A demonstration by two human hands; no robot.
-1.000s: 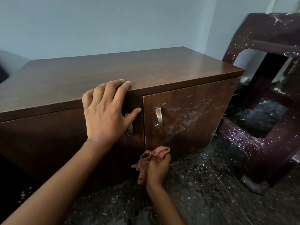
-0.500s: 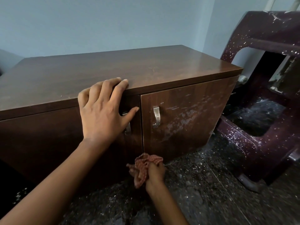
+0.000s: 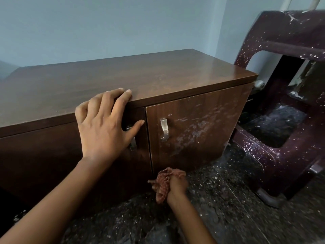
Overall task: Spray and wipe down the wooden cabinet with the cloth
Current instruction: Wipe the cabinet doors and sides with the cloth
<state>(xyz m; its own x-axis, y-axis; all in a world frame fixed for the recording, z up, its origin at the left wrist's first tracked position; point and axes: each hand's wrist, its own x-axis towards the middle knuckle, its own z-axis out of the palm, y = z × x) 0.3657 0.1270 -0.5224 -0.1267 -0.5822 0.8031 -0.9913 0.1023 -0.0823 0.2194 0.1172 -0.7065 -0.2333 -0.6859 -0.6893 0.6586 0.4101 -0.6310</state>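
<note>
Low wooden cabinet [image 3: 123,80] w/ two doors, seen from just above. Left hand [image 3: 103,124] lies over the top front edge, grip wide, holding nothing. Right hand [image 3: 176,186] is down near the floor, by the foot of the right door [image 3: 198,131], grip closed round a bunched red cloth [image 3: 163,182]. Pale smears mark that door beside its metal handle [image 3: 164,128]. To wipe well: prob. spread the cloth flatter, press firmly, use overlapping strokes over the smears, left hand bracing.

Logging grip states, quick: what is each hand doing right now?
Left hand: open, fingers resting on the cabinet top edge.
Right hand: closed around the cloth, low by the right door.
</note>
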